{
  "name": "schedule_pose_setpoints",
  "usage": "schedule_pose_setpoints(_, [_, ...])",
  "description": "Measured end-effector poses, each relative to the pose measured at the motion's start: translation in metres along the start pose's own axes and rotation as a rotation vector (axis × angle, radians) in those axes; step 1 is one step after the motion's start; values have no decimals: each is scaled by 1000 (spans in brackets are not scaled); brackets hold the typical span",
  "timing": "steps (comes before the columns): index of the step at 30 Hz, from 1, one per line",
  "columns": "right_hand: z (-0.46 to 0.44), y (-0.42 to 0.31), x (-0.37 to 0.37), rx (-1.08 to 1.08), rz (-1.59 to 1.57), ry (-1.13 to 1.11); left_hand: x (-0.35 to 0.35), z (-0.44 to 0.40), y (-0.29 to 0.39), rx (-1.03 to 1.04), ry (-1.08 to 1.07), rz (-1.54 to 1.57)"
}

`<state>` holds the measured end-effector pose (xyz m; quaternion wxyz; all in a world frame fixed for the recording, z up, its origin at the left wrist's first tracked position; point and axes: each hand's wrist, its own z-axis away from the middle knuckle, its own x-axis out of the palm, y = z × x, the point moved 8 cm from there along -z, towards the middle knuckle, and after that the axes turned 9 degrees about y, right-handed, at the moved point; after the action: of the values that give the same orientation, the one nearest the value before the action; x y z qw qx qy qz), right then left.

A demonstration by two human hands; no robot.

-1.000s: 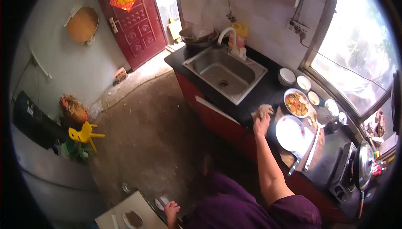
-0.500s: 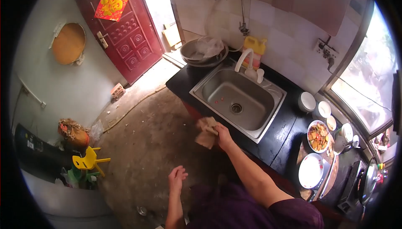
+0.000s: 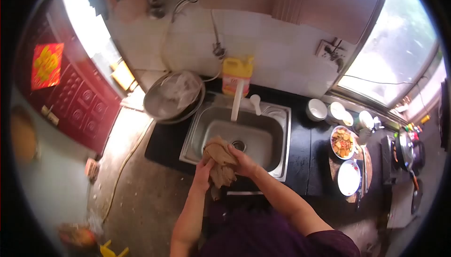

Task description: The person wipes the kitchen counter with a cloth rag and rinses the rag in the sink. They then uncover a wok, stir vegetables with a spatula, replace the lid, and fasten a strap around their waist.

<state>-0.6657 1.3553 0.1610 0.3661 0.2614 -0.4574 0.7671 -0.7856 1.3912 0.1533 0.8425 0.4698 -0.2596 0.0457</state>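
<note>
The left hand [image 3: 202,171] and right hand [image 3: 242,161] both grip a crumpled, limp tan cloth [image 3: 220,161], bunched in folds over the near edge of a smooth, rectangular metal sink [image 3: 285,146]; a white faucet [image 3: 237,101] rises at the far side.

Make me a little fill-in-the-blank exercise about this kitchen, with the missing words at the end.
1. The cloth held in the left hand and the right hand is coloured ____.
2. The upper part of the jug behind the sink is coloured ____.
3. From the wearer's view, the grey basin stands to the ____ of the sink.
4. The food is on the sink's ____ side.

Missing words: brown; yellow; left; right.
</note>
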Motion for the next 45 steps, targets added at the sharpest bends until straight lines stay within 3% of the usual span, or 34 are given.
schedule_pose_setpoints(1, [-9, -11, -6, -20, 54, 54, 2, -16, 4, 36, 22, -97])
schedule_pose_setpoints(2, [-15, -31, -29, -59, 318, 246, -8, -34, 8, 81, 85, -163])
schedule_pose_setpoints(5, [-35, -71, -105, -171, 593, 616, -3, -66, 24, 63, 70, -182])
schedule_pose_setpoints(8, [-31, -94, -163, -262, 225, 897, 27, -81, 38, 21, -47, -173])
schedule_pose_setpoints(11, [-50, -127, -169, -420, 113, 861, 37, -122, 34, 471, -61, -1095])
schedule_pose_setpoints(13, [-93, -145, -201, -516, 60, 656, 53, -136, 15, 468, -195, -1358])
schedule_pose_setpoints(14, [-94, -150, -195, -471, 2, 743, 66, -132, 19, 545, -221, -1330])
schedule_pose_setpoints(17, [-104, -162, -190, -513, -143, 650, 97, -140, 17, 728, -299, -1409])
schedule_pose_setpoints(19, [-99, -172, -182, -741, 335, 520, 109, -140, 20, 748, -298, -1393])
schedule_pose_setpoints(21, [-96, -164, -185, -788, 507, 630, 120, -132, 31, 699, -227, -1252])
schedule_pose_setpoints(23, [-62, -135, -155, -634, 366, 999, 116, -144, 17, 519, -151, -886])
schedule_pose_setpoints(24, [-55, -115, -128, -447, 184, 965, 113, -149, 11, 437, -104, -701])
schedule_pose_setpoints(26, [-44, -78, -80, -67, -157, 881, 119, -137, -31, -255, -31, -418])
schedule_pose_setpoints(28, [-75, -78, -69, -111, -301, 303, 141, -123, -50, 804, -101, -1200])
schedule_pose_setpoints(29, [-85, -74, -74, -123, -379, 16, 144, -110, -39, 857, -133, -1132])
schedule_pose_setpoints(31, [-111, -56, -142, -322, -78, 337, 157, -75, -9, 959, -214, -990])
schedule_pose_setpoints(32, [-117, -42, -149, -264, -189, 401, 148, -100, -25, 779, -395, -856])
schedule_pose_setpoints(34, [-116, -19, -157, -175, -408, 546, 102, -168, -37, 498, -1, -1237])
schedule_pose_setpoints(36, [-121, -8, -119, -318, -247, 381, 65, -209, -39, 606, 104, -1067])
schedule_pose_setpoints(39, [-128, -10, -109, -199, -215, 340, 75, -174, -25, 434, 146, -1033])
schedule_pose_setpoints(40, [-133, -10, -119, -205, -271, 280, 91, -148, -27, 537, 110, -1263])
schedule_pose_setpoints(42, [-149, -13, -155, -216, -371, 153, 90, -151, -39, 814, 81, -1124])
schedule_pose_setpoints(44, [-123, -23, -136, -63, 60, 468, 56, -182, -73, 669, -33, -1099])
schedule_pose_setpoints(45, [-104, -34, -120, 21, 278, 619, 29, -199, -67, 469, 60, -1098])
